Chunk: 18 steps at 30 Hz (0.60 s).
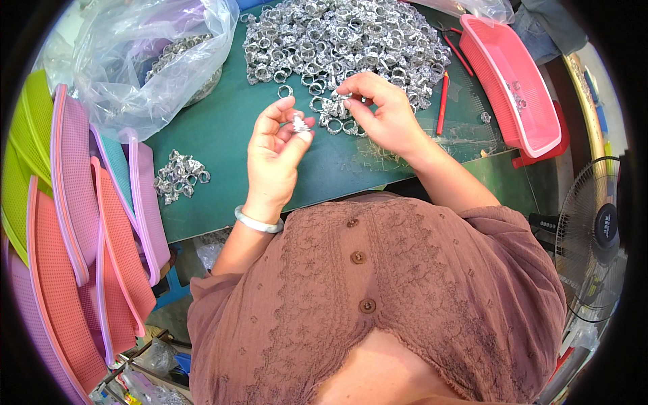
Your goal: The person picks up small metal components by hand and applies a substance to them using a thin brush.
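My left hand [273, 158] is raised over the green table [226, 138], its thumb and fingers pinching a silvery ring [301, 125]. My right hand [391, 120] reaches down to a few loose rings [334, 125] in front of the big heap of silvery rings [344, 44]. Its thumb and forefinger are closed on a ring there, mostly hidden by the fingers. Just beyond my left fingertips lies a single ring [285, 91]. A smaller cluster of rings [181, 177] rests on the table to the left.
A clear plastic bag [121, 88] with more rings stands at the far left. Stacked pink, purple and green baskets [74, 202] line the left side. On the right are a red pen-like stick [443, 104], pliers [459, 54], a pink basket [499, 88] and a fan [594, 229].
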{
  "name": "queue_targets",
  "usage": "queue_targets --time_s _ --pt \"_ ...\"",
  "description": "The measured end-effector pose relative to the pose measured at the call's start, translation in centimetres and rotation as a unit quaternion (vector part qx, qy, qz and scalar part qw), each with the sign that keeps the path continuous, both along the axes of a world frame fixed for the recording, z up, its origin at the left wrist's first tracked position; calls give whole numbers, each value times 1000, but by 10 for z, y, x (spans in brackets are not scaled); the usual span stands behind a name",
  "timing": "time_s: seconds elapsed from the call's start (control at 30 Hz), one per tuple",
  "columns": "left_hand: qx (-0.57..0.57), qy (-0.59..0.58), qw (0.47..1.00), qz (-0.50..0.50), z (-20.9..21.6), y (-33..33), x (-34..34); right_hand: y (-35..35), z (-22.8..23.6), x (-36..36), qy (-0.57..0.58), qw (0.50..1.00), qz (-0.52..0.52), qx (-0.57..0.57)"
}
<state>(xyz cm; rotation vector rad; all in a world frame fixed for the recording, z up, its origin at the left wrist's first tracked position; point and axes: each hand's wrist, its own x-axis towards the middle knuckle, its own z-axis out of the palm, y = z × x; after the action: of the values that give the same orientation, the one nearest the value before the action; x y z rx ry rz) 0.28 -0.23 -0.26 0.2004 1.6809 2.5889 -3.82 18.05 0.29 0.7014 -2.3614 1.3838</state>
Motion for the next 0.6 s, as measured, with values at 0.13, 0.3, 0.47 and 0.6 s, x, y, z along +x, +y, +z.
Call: queue_targets --time_s 0.13,0.3,0.47,0.6 --pt "121 -129 984 -7 -6 -17 -5 -2 -1 -9 127 975 -25 179" --pt "101 -182 978 -1 -6 -20 -4 -7 1 -18 195 920 26 338" --pt "54 -181 982 3 -2 -16 -2 -7 8 -29 150 882 64 441" --pt "23 -175 984 -9 0 -13 -2 1 4 -35 111 940 69 315"
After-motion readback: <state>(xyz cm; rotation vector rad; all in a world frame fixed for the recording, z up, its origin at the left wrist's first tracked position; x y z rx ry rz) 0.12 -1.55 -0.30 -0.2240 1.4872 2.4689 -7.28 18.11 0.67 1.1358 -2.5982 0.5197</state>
